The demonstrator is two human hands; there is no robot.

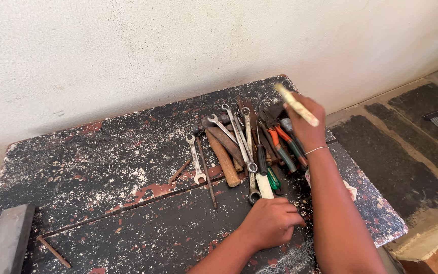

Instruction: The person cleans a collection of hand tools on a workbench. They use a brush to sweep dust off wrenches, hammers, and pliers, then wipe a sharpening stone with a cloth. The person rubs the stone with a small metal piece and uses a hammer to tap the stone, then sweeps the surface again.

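Observation:
A heap of hand tools lies on a worn black table (102,172): several steel spanners (239,137), wooden-handled tools (224,160), pliers with orange and green grips (282,144). My right hand (307,119) is raised over the right side of the heap and holds a pale, paint-spattered handle (296,105) that points up and to the left. My left hand (272,220) rests at the near edge of the heap, fingers curled around the white handle (264,185) of a tool. One spanner (195,158) lies apart to the left.
A thin metal rod (207,172) and a rusty nail (178,171) lie by the heap. A grey block (8,238) sits at the table's near left corner. A rough white wall (178,45) backs the table. Dark mats (396,152) cover the floor at right.

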